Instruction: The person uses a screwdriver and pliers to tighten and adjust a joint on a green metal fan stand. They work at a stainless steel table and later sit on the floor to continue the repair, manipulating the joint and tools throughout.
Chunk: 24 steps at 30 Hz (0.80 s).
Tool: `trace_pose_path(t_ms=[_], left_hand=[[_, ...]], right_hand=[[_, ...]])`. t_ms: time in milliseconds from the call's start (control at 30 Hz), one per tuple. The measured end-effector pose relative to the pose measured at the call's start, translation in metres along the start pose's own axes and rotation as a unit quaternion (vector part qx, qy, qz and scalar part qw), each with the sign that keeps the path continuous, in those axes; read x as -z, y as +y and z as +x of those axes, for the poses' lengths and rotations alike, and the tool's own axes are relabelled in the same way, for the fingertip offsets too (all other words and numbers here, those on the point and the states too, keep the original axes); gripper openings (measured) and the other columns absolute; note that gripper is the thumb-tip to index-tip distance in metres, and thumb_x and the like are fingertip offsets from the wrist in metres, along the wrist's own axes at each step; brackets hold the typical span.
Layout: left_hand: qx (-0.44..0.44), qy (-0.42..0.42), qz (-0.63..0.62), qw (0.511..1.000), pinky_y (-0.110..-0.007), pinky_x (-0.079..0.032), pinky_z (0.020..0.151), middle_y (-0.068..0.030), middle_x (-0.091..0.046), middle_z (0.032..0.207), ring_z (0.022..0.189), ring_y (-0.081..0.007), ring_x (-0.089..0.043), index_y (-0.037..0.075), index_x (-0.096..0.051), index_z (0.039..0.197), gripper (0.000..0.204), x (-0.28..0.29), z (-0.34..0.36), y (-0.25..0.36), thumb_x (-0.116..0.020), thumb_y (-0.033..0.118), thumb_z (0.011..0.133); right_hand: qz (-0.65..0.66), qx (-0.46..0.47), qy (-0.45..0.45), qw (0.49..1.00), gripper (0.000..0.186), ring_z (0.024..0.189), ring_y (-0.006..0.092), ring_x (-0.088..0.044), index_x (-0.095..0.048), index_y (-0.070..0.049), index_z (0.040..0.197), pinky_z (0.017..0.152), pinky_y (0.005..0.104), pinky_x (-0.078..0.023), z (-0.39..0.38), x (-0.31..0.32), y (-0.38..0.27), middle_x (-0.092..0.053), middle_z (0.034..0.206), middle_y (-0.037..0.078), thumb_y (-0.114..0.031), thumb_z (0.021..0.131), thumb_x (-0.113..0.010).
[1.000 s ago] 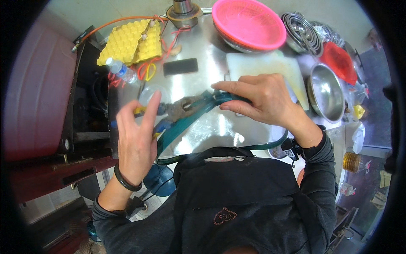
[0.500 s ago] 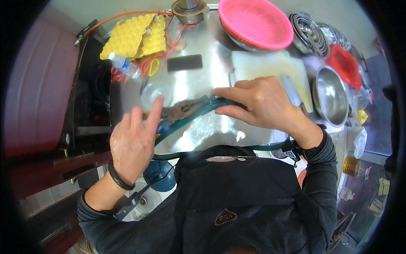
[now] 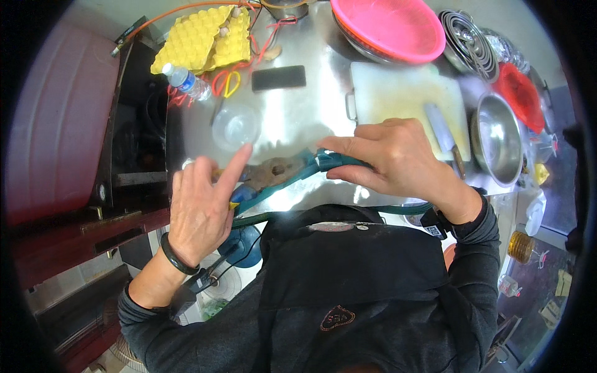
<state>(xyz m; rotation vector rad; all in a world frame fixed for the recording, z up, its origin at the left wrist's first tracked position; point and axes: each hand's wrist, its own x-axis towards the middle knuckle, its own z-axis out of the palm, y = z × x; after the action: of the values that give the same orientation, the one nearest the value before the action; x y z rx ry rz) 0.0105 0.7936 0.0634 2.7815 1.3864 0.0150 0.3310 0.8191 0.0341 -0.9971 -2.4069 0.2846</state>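
My left hand [image 3: 199,202] is wrapped round the handles of rusty pliers [image 3: 273,172], its index finger stretched forward. Bits of blue and yellow on the handles show beside the palm. A dark green hose [image 3: 289,181] runs alongside the pliers, just nearer to me than the jaws. Between thumb and index finger, my right hand [image 3: 407,155] pinches the hose near a teal wrapped-looking part by the plier tips. Whether the jaws grip the hose I cannot tell. More of the hose passes along the table's front edge, by my apron.
A clear plastic bowl [image 3: 236,126], black phone [image 3: 279,78] and water bottle [image 3: 185,82] are beyond my left hand. A cleaver [image 3: 440,127] lies on the white cutting board [image 3: 398,93]. Pink baskets [image 3: 392,28] and a steel basin [image 3: 497,140] stand behind and right. Yellow egg trays [image 3: 193,40] sit far left.
The view has shifted slightly, so the tabletop things appear moved. The pliers stay in my left hand and the hose in my right; the teal part by my right fingers now shows more.
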Motion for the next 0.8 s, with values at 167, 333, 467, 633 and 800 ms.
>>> trace_pose_path(t_ms=[167,333,467,633,800], left_hand=[[0.077,-0.012,-0.165,0.983,-0.041,-0.048,0.083,-0.0190,-0.055,0.111,0.097,-0.0347,-0.058,0.011,-0.046,0.150,0.078,-0.014,-0.004,0.004,-0.067,-0.008,0.077],[0.137,0.051,-0.413,0.899,-0.035,-0.048,0.100,-0.0122,-0.061,0.120,0.113,-0.0234,-0.061,0.005,-0.053,0.139,0.062,-0.031,-0.008,0.004,-0.078,0.004,0.082],[0.140,0.054,-0.441,0.885,-0.031,-0.045,0.102,-0.0072,-0.059,0.121,0.113,-0.0179,-0.059,0.002,-0.055,0.132,0.057,-0.043,-0.005,0.007,-0.081,0.004,0.082],[0.135,0.103,-0.491,0.854,-0.030,-0.050,0.096,-0.0072,-0.065,0.117,0.105,-0.0164,-0.063,0.002,-0.058,0.131,0.052,-0.043,0.004,-0.002,-0.081,0.002,0.083],[0.038,0.098,-0.414,0.904,-0.032,-0.053,0.091,-0.0109,-0.067,0.116,0.104,-0.0211,-0.066,0.004,-0.064,0.125,0.047,-0.033,0.013,-0.002,-0.080,-0.001,0.081]], right_hand=[[0.096,-0.037,0.012,0.995,0.035,0.056,0.0267,-0.065,-0.077,-0.013,0.110,0.050,0.0342,-0.045,-0.003,-0.007,0.012,-0.070,0.071,0.006,-0.039,0.087,-0.076],[0.151,-0.073,-0.037,0.985,0.040,0.065,0.0192,-0.070,-0.072,-0.003,0.120,0.060,0.0290,-0.051,-0.009,-0.006,0.023,-0.075,0.085,0.009,-0.022,0.085,-0.081],[0.153,-0.017,0.000,0.988,0.039,0.061,0.0228,-0.067,-0.073,-0.007,0.117,0.056,0.0302,-0.049,-0.006,-0.005,0.024,-0.073,0.081,0.008,-0.031,0.087,-0.079],[0.060,0.058,0.020,0.996,0.047,0.053,0.0248,-0.063,-0.067,-0.015,0.125,0.048,0.0321,-0.044,0.004,0.002,0.020,-0.070,0.072,0.005,-0.044,0.089,-0.075],[0.045,0.045,0.012,0.998,0.055,0.057,0.0261,-0.065,-0.061,-0.019,0.134,0.049,0.0342,-0.045,0.012,0.009,0.012,-0.070,0.077,0.005,-0.051,0.090,-0.070]])
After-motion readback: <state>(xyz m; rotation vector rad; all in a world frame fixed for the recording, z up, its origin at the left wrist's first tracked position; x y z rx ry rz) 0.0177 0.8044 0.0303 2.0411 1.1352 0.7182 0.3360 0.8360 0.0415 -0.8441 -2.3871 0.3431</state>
